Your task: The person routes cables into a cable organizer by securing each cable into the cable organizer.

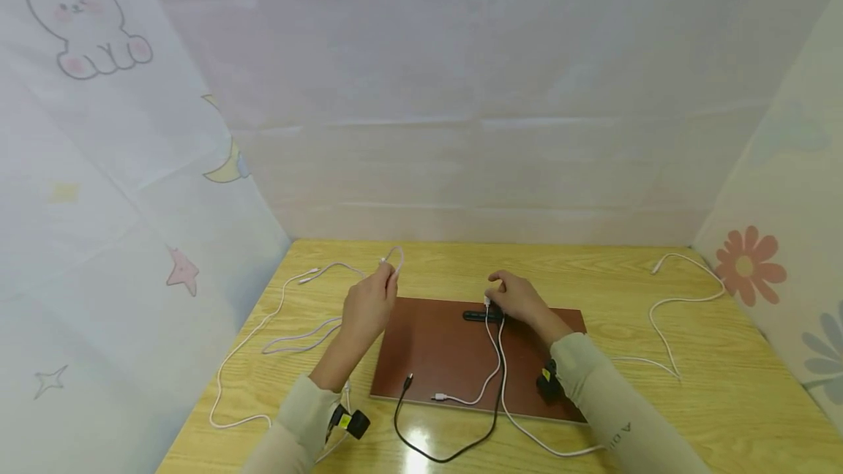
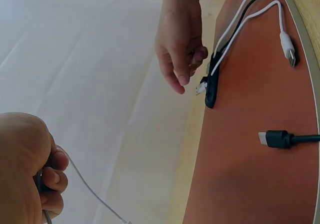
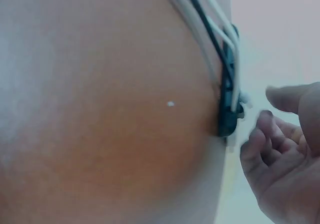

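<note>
Left hand [image 1: 370, 306] curled round a cable [image 1: 402, 257], probably light and limp, best pinched at its stiffer end; right hand [image 1: 520, 301] loosely curled, empty, just beside the clip [image 2: 212, 96].

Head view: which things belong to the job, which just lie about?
Job, it seems:
clip
board
black cable
white cables at clip
held cable

Lying about, likely:
far-left white cable
perhaps far-right white cable, partly hidden

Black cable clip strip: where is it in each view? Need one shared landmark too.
Head: clip strip below centre, slightly right.
Left wrist: clip strip right of centre, slightly high.
Right wrist: clip strip right of centre, blurred.
Shared landmark: right hand, close to it each time.
</note>
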`<action>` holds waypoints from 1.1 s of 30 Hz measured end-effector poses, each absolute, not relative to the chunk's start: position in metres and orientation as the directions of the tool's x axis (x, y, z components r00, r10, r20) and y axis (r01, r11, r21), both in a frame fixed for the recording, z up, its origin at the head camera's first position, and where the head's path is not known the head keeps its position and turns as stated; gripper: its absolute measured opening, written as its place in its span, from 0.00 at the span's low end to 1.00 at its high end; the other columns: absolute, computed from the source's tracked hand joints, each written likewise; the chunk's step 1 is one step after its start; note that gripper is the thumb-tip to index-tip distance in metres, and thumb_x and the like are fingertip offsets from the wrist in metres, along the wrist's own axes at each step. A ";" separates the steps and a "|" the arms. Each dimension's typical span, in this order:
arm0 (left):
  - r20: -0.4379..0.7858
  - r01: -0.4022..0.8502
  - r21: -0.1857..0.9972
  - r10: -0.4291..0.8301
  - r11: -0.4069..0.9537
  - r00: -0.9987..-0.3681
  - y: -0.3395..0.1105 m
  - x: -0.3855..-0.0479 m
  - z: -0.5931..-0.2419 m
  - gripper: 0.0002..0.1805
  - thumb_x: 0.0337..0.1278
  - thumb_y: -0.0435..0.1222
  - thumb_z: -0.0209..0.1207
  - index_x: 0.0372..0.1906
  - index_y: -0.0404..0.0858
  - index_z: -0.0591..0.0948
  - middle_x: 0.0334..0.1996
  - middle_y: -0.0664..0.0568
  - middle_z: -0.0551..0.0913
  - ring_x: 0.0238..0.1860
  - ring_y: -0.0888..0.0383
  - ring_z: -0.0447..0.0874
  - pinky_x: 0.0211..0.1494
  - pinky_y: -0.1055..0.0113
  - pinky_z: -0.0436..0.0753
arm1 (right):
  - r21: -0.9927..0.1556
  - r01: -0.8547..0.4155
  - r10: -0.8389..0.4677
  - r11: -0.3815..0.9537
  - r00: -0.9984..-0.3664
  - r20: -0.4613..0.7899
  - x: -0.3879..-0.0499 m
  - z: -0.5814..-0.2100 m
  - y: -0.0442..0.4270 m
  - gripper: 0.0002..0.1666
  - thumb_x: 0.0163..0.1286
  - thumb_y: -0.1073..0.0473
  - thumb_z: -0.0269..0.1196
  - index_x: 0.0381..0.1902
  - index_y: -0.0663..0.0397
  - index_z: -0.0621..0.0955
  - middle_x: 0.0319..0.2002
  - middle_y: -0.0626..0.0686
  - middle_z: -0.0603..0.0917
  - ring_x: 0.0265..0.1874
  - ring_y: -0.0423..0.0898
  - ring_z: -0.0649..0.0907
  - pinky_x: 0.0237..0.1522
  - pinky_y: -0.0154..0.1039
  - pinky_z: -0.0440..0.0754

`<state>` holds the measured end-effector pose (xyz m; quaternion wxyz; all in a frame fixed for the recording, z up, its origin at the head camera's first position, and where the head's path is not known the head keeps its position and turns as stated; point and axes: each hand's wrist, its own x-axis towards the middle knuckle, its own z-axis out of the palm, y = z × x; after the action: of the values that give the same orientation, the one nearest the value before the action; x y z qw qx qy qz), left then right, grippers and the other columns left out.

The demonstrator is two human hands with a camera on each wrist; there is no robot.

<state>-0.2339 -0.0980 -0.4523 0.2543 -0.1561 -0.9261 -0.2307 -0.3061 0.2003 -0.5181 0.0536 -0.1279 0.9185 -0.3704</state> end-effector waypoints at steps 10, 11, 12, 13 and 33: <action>0.583 0.460 0.333 0.204 0.823 -0.786 -0.087 -0.227 -0.444 0.07 0.74 0.34 0.56 0.36 0.38 0.76 0.15 0.58 0.69 0.14 0.65 0.60 0.17 0.72 0.60 | -0.713 -0.241 -0.274 0.658 -0.959 0.071 -0.302 -0.496 0.188 0.18 0.79 0.52 0.56 0.56 0.58 0.82 0.42 0.57 0.85 0.25 0.46 0.79 0.31 0.43 0.77; 0.584 0.467 0.332 0.210 0.820 -0.784 -0.086 -0.226 -0.443 0.07 0.74 0.34 0.56 0.36 0.38 0.76 0.15 0.58 0.69 0.14 0.65 0.60 0.18 0.72 0.60 | -0.728 -0.231 -0.276 0.645 -0.959 0.060 -0.301 -0.494 0.186 0.18 0.80 0.51 0.56 0.55 0.57 0.82 0.42 0.58 0.85 0.27 0.47 0.80 0.31 0.43 0.77; 0.588 0.473 0.330 0.214 0.817 -0.780 -0.085 -0.226 -0.442 0.06 0.74 0.34 0.56 0.36 0.38 0.76 0.15 0.58 0.69 0.14 0.65 0.60 0.17 0.72 0.60 | -0.743 -0.224 -0.278 0.631 -0.959 0.053 -0.300 -0.493 0.184 0.19 0.80 0.50 0.55 0.54 0.57 0.82 0.42 0.58 0.85 0.28 0.48 0.81 0.31 0.43 0.77; 0.591 0.480 0.331 0.218 0.812 -0.777 -0.085 -0.225 -0.442 0.06 0.74 0.34 0.56 0.36 0.38 0.77 0.15 0.58 0.69 0.14 0.66 0.60 0.17 0.72 0.60 | -0.759 -0.215 -0.282 0.615 -0.958 0.043 -0.300 -0.491 0.183 0.19 0.80 0.50 0.55 0.54 0.57 0.82 0.42 0.60 0.85 0.28 0.49 0.82 0.30 0.43 0.77; 0.646 0.597 0.253 0.326 0.762 -0.690 -0.068 -0.213 -0.444 0.05 0.69 0.33 0.60 0.35 0.40 0.77 0.17 0.59 0.71 0.16 0.67 0.62 0.19 0.74 0.63 | -0.959 -0.084 -0.413 0.272 -0.910 -0.037 -0.287 -0.460 0.153 0.36 0.81 0.38 0.47 0.55 0.67 0.82 0.46 0.64 0.87 0.43 0.56 0.88 0.53 0.56 0.82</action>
<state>-0.2128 -0.0678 -0.4441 0.2962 -0.2591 -0.8906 -0.2281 -0.2872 0.1533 -0.4597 0.1413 -0.1583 0.7848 -0.5823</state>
